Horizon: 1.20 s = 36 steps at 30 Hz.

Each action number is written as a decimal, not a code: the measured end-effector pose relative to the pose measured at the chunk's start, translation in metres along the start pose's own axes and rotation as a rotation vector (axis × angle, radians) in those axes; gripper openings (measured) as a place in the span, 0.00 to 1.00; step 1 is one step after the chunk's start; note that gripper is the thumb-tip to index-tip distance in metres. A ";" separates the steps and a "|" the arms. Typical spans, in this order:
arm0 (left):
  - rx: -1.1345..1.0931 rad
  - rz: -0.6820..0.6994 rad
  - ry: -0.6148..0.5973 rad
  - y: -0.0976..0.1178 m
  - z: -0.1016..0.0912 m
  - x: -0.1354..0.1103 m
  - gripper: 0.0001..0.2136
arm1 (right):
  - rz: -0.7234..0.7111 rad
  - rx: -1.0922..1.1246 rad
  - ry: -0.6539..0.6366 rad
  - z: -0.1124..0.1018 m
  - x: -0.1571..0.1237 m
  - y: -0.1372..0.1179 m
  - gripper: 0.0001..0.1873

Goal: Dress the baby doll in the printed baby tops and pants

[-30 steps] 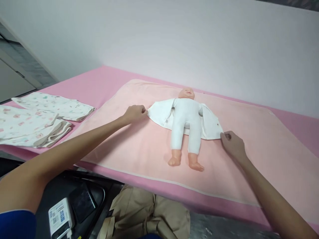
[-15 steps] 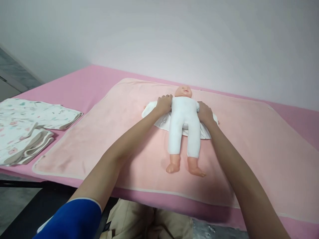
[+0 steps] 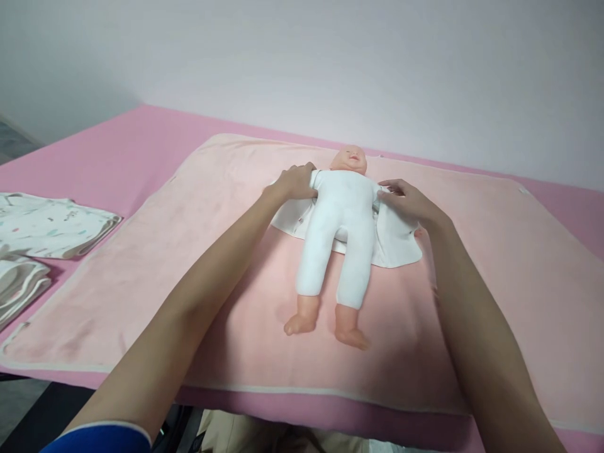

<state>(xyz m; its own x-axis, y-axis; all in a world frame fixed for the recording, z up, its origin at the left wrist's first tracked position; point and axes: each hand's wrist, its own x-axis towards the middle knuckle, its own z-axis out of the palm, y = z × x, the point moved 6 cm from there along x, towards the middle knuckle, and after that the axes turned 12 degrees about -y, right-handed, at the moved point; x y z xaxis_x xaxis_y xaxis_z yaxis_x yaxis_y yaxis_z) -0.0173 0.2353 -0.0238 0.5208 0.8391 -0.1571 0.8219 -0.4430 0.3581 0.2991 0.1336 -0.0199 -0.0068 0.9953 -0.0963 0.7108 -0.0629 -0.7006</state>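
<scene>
A baby doll (image 3: 344,204) with a white cloth body lies on its back, head away from me and bare feet toward me. An open white baby shirt (image 3: 399,239) is spread beneath its torso and out to both sides. My left hand (image 3: 295,182) is closed around the doll's arm by the shoulder at the left, hiding most of that arm. On the other side my right hand (image 3: 406,200) has its thumb and fingers closed at the other upper arm, by the shirt's sleeve. Exactly how much cloth is in either grip is hidden.
Under the doll lies a peach blanket (image 3: 226,264) with pale edging, on a pink-covered table (image 3: 113,151). Folded patterned baby clothes (image 3: 56,226) rest at the left edge. A pale wall (image 3: 302,69) stands behind the table.
The view has shifted and moved closer. My right hand has moved outward from the doll's side, with its fingers now at the upper arm. More of the shirt's right side shows.
</scene>
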 end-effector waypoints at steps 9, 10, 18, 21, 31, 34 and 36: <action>-0.382 -0.122 -0.118 -0.059 -0.018 -0.009 0.35 | 0.227 0.200 0.095 0.004 0.005 0.029 0.21; -0.406 -0.157 -0.088 -0.064 -0.018 -0.009 0.34 | 0.195 0.224 0.136 0.003 0.006 0.028 0.18; -0.705 -0.087 0.108 -0.067 -0.001 0.005 0.09 | 0.064 0.095 0.374 -0.003 0.007 0.029 0.11; -0.765 -0.078 0.214 -0.071 0.000 0.006 0.07 | 0.100 -0.074 0.384 -0.006 0.004 0.026 0.09; -0.224 0.100 0.361 -0.037 -0.015 0.002 0.14 | -0.229 -0.242 0.132 0.028 0.006 -0.017 0.24; -0.180 0.179 0.190 -0.014 -0.002 0.002 0.23 | -0.171 -0.167 0.094 0.034 0.007 -0.012 0.28; -0.169 0.160 0.132 -0.007 0.005 0.000 0.26 | -0.184 -0.085 0.066 0.035 0.009 -0.008 0.27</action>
<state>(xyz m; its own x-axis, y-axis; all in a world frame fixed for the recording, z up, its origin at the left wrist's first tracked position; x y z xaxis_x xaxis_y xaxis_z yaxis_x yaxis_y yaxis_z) -0.0220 0.2368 -0.0314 0.5967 0.8018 0.0314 0.6756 -0.5231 0.5195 0.2686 0.1403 -0.0393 -0.0978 0.9923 0.0756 0.7587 0.1235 -0.6396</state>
